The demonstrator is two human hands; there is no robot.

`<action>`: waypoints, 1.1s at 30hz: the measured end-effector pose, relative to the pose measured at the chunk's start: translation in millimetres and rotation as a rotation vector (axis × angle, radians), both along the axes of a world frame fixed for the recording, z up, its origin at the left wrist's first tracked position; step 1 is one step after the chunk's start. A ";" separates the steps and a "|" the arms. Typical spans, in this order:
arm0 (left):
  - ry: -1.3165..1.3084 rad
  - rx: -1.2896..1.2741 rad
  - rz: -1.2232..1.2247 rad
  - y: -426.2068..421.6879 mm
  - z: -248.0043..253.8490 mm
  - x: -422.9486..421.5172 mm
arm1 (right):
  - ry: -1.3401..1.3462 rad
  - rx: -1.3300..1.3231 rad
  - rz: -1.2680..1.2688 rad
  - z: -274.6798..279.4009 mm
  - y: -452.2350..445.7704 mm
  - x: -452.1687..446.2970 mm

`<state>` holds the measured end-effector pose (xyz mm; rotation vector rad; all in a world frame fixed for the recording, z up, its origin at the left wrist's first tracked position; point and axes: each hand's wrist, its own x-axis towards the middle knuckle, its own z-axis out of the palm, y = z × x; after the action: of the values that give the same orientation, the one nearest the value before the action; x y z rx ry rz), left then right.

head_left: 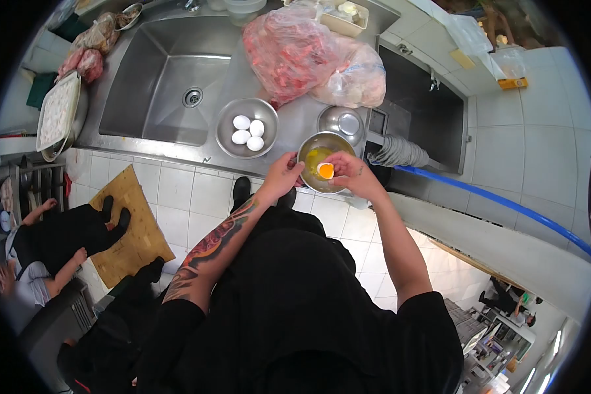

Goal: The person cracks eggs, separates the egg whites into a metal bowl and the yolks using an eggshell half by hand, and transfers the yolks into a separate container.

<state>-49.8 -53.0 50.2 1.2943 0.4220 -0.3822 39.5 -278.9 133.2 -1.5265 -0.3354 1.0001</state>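
Observation:
My right hand (352,173) is closed on an eggshell half (326,171) with an orange yolk in it, over a metal bowl (308,140). Clear, yellowish raw egg (316,156) lies in the bottom of that bowl. At the bowl's left rim, my left hand (284,176) has its fingers closed on the edge; part of the grip is hidden. To the left, a second metal bowl (224,140) holds several whole white eggs (241,123). Just behind my working bowl is another small metal bowl (349,122), which looks upside down.
A steel sink (144,98) is on the left. Bags of raw meat (292,49) lie behind the bowls. At right are a grey mop head (400,152), a blue hose (492,195) and a deep basin (433,111). A person (65,226) is at left by a wooden board (134,223).

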 end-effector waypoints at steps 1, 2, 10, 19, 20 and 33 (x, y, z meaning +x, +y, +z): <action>-0.004 0.016 0.009 -1.2 0.3 0.0 | -0.019 0.047 -0.049 9.0 -1.5 -0.5; -0.009 0.032 0.018 -2.3 0.5 0.0 | -0.021 0.049 -0.056 18.7 -3.6 -1.2; 0.063 0.052 -0.048 -7.1 9.9 1.9 | -0.280 -0.056 -0.292 63.3 -24.6 -13.4; -0.018 0.131 -0.086 28.6 5.2 -46.4 | -0.383 -0.047 -0.619 91.5 -46.4 -93.2; -0.038 0.150 -0.116 37.3 2.6 -54.7 | -0.431 -0.073 -0.664 90.9 -51.8 -111.0; -0.166 0.589 -0.839 201.8 -129.4 -169.6 | -0.300 -0.405 -1.608 143.8 -77.7 -521.0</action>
<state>-219.4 148.8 -79.2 2.0428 -0.2019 -0.8837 -481.4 -356.6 276.9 -1.6579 0.8697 -0.4728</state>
